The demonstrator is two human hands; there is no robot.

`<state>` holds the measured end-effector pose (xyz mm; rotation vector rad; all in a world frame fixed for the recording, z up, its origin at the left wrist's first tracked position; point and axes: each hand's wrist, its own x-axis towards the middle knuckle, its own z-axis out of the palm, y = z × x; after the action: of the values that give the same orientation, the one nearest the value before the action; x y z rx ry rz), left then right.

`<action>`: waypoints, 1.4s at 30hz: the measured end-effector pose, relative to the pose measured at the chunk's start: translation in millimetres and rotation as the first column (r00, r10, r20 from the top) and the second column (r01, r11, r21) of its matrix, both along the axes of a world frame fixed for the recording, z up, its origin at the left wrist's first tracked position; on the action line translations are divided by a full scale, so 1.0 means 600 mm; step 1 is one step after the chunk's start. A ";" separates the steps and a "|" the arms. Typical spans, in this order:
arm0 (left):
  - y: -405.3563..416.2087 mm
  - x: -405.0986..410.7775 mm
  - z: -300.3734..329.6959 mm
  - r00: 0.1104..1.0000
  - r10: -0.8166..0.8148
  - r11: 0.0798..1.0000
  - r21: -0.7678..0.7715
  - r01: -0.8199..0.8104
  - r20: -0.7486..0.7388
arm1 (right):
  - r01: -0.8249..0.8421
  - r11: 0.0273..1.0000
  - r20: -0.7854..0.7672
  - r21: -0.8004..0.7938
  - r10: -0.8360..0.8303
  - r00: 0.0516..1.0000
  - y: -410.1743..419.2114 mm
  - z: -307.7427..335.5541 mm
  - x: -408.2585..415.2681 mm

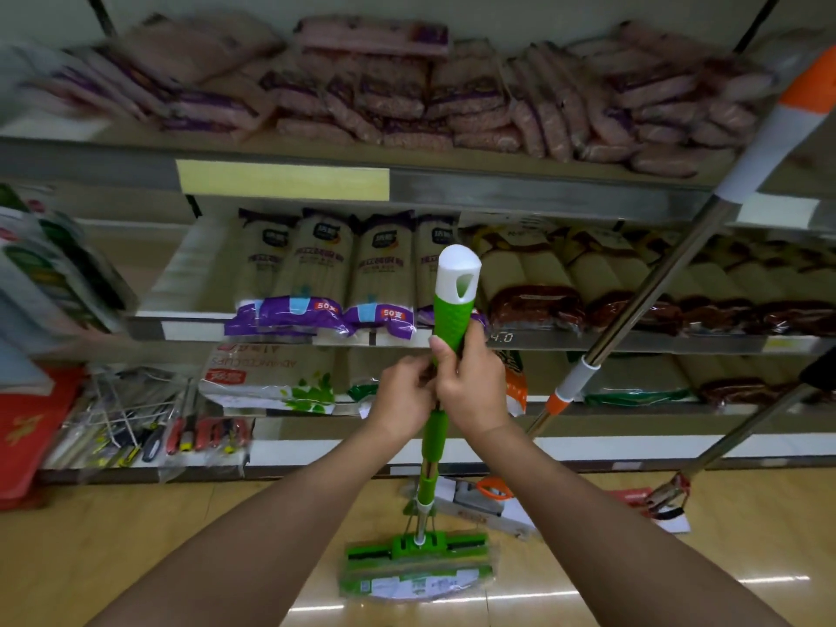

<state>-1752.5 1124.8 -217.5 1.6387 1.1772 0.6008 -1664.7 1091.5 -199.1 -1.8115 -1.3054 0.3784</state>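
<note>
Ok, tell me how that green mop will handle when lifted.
The green mop will probably stay stiff: its pole looks like straight metal. It is likely bottom-heavy, since the wide wrapped head sits far below the left hand and right hand. The ribbed grip should resist slipping.

My mop (427, 450) is green, its grip (458, 282) white-capped. A second pole (669, 282) is steel with orange and white bands. Top-shelf packs (389, 97), blurred, appear pink and purple.

purple pack (391, 315): "50支" | shelf tag (501, 338): "4.0" | white pack (271, 357): "ADVANCED CUPS"
</note>
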 end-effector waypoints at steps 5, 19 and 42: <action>-0.015 -0.084 0.046 1.000 0.023 0.997 0.068 -0.024 0.008 | -0.065 0.997 0.058 0.048 0.062 0.996 -0.007 0.042 -0.073; -0.049 -0.380 0.184 0.998 0.056 0.955 0.291 -0.048 -0.019 | -0.243 0.943 0.193 0.228 0.201 0.961 -0.014 0.180 -0.350; -0.049 -0.874 0.379 0.904 0.414 0.819 0.477 -0.318 -0.108 | -0.493 0.590 0.097 0.639 0.574 0.813 0.066 0.390 -0.872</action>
<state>-2276.8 1095.5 9.9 1.9059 1.6224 1.0326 -2188.0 1131.2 35.0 -0.7736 -1.6339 0.2954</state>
